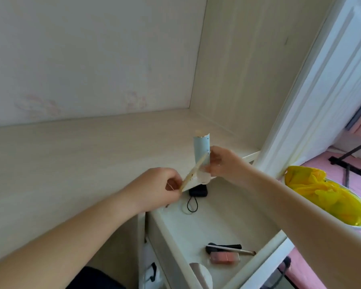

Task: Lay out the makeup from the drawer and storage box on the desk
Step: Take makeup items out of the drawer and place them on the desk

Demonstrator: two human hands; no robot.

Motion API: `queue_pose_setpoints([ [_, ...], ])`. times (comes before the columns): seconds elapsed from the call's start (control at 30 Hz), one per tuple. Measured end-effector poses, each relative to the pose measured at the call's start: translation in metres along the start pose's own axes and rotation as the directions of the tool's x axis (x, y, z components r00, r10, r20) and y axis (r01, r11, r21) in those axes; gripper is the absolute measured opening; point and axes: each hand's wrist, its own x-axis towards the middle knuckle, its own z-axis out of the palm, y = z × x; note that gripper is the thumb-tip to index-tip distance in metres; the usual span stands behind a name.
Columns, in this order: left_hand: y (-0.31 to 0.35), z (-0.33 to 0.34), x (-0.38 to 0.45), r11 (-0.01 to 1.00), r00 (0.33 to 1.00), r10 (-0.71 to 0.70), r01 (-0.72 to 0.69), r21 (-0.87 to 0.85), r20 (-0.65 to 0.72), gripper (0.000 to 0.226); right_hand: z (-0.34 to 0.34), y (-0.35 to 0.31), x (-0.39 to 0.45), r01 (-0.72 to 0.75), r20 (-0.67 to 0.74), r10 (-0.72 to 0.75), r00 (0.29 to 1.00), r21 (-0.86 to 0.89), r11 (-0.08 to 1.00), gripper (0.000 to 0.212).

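Makeup bottle [201,150], pale blue, no legible label, in right hand [221,163] grip; left hand [161,184] pinches thin stick [48,173].

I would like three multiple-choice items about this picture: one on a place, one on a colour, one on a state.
1. Where does the pink palette lie?
A. in the open drawer
B. on the desk top
C. in the yellow bag

2. What colour is the bottle that the right hand holds?
A. red
B. pale blue
C. black

3. What is the left hand doing?
A. resting flat on the desk
B. hanging idle
C. pinching a thin beige stick

Key:
1 A, it lies at the drawer's near end beside a brush.
2 B, the upright body is pale blue.
3 C, its fingers close on the stick's lower end.
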Motion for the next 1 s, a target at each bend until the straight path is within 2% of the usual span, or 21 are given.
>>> queue_pose_setpoints([
  [0.17,-0.027,-0.068,-0.024,0.955,0.978,-0.122,0.069,-0.289,-0.17,0.007,0.04,-0.062,0.031,0.067,0.045,-0.076,0.996,0.177,0.982,0.027],
  [0.3,-0.066,-0.125,-0.042,0.924,0.923,-0.226,0.102,-0.369,-0.312,0.007,0.085,-0.112,0.065,0.128,0.077,-0.153,0.985,0.267,0.955,0.03],
  [0.4,-0.099,-0.153,-0.049,0.889,0.878,-0.32,0.147,-0.434,-0.356,0.009,0.116,-0.138,0.085,0.137,0.097,-0.18,0.979,0.341,0.93,0.026],
  [0.57,-0.161,-0.204,-0.072,0.836,0.78,-0.468,0.237,-0.496,-0.416,0.008,0.187,-0.194,0.127,0.135,0.169,-0.231,0.958,0.446,0.885,0.029],
  [0.77,-0.22,-0.243,-0.102,0.793,0.687,-0.577,0.34,-0.506,-0.442,0.011,0.261,-0.243,0.165,0.097,0.264,-0.26,0.929,0.503,0.859,0.031],
  [1.0,-0.274,-0.27,-0.13,0.742,0.569,-0.667,0.447,-0.5,-0.481,0.014,0.332,-0.277,0.19,0.095,0.314,-0.275,0.909,0.487,0.868,0.031],
])
